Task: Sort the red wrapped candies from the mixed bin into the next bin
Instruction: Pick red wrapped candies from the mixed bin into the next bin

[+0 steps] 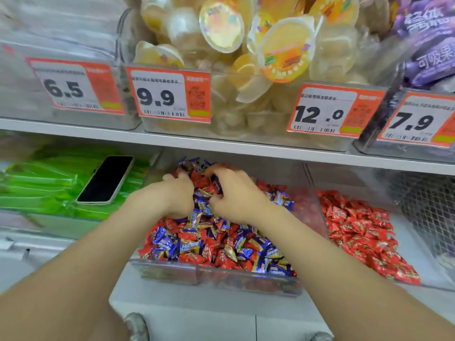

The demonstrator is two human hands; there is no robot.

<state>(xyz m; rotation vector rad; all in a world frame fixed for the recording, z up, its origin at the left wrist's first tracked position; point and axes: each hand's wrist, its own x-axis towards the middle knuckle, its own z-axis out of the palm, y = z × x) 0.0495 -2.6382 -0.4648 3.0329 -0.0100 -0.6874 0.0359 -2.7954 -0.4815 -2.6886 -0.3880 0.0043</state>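
L hand (181, 193), R hand (235, 193): palm-down, side-by-side

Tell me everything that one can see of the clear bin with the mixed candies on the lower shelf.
The bin is clear plastic, open on top, and stands on the lower shelf. Red candies and blue candies fill it in a mixed heap. The left hand and the right hand reach into the heap near its back, fingers curled; whether they hold anything is hidden.
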